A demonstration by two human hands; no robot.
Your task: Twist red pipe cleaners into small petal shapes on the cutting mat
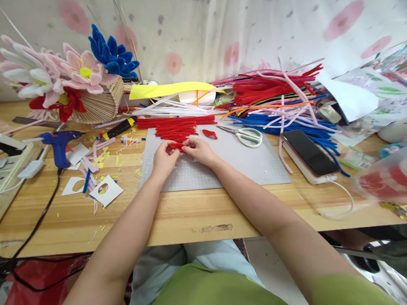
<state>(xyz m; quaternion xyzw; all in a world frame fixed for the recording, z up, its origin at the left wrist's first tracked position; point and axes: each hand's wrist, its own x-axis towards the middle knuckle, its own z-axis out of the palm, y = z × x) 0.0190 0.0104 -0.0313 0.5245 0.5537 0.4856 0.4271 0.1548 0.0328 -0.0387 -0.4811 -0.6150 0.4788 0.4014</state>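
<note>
Over the left part of a grey cutting mat, my left hand and my right hand meet with fingers pinched on one red pipe cleaner piece. The fingertips partly cover it, so its exact shape is hard to make out. Just beyond them lie several cut red pipe cleaners, side by side. A small shaped red petal rests on the mat to the right of my right hand. Farther right are scissors with pale handles.
A blue glue gun stands at left near white card pieces and scraps. Behind it are fuzzy flowers. Bundles of red and blue pipe cleaners lie at back right. A phone rests on a white power bank.
</note>
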